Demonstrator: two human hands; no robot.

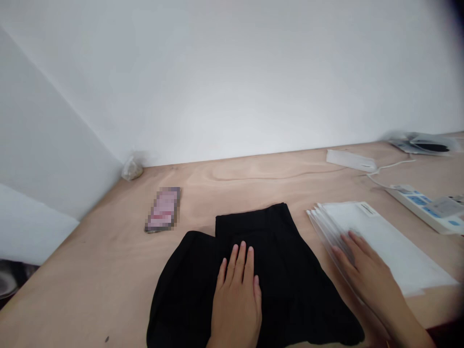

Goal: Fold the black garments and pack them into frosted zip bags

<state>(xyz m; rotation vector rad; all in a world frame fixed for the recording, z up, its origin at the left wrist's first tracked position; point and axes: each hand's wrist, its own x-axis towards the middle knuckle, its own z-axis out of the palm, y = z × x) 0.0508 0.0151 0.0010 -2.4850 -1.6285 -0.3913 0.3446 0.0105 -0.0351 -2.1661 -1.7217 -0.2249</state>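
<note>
A black folded garment [297, 290] lies on the table in front of me; its exact kind I cannot tell. My left hand [237, 299] rests flat on it, fingers stretched out and palm down, holding nothing. To the right is a stack of frosted plastic bags [395, 251], with a small label near the far edge of the top one. My right hand [371, 270] touches the left side of this stack, its fingers apart and slightly bent, a little blurred. No bag is lifted off the stack.
A phone [163, 209], blurred out, lies at the left. A small plastic bag [132, 169] sits in the back corner. A power strip [427, 208] with a white cable, a white strip-shaped item [351, 160] and a plastic package [424, 144] are at the right, near the wall.
</note>
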